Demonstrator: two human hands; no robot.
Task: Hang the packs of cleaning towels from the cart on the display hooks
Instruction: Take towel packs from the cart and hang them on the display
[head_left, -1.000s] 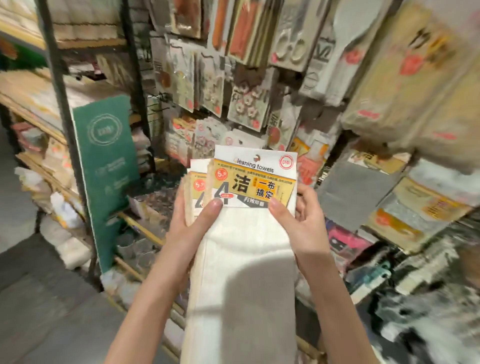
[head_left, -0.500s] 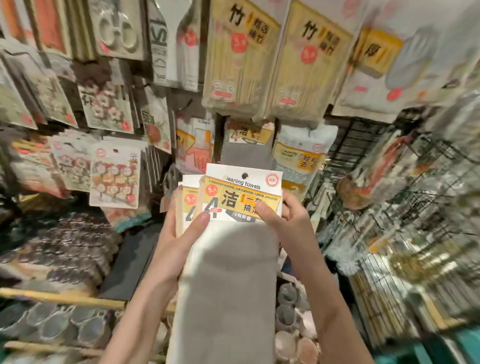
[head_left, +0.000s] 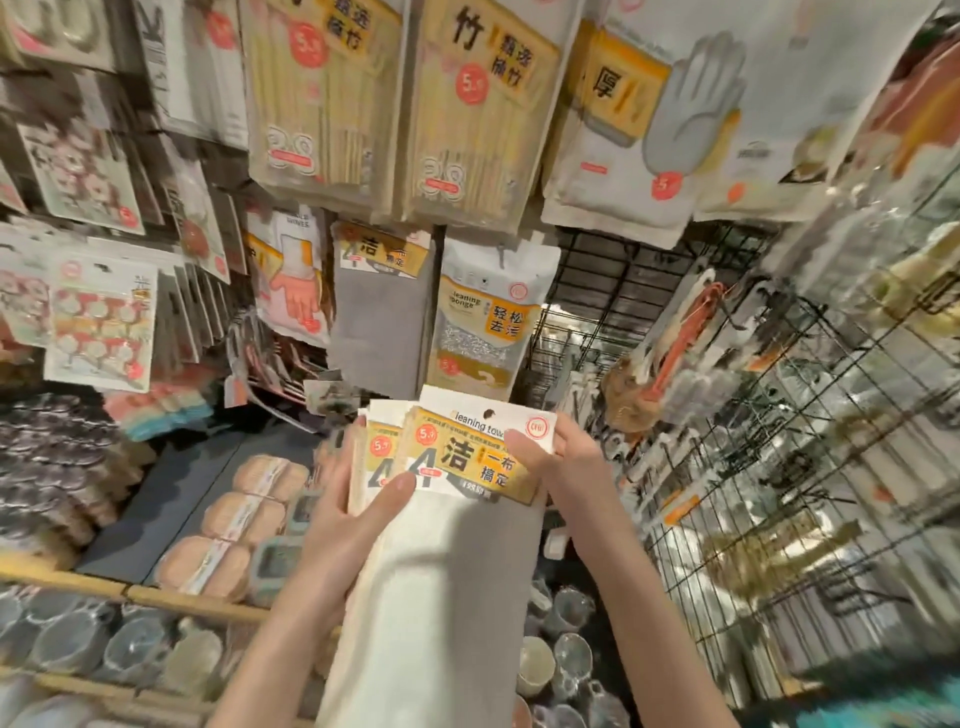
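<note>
I hold a stack of cleaning towel packs upright in front of me, white cloths under yellow-and-white header cards. My left hand grips the stack from the left, thumb across the front pack. My right hand pinches the front pack's header card at its right edge. Straight ahead on the display hangs a grey towel pack with the same yellow header, above and behind the stack I hold. Its hook is hidden by the pack. The cart is not in view.
Glove packs hang left of the grey pack, a cleaning sponge pack right of it. Bamboo packs hang above. A black wire grid rack runs along the right. Cups and sponges fill the shelves below.
My view has swung right along the display, from the green sign to the towel and sponge section. Both hands kept their hold on the stack, and the display now looks nearer.
</note>
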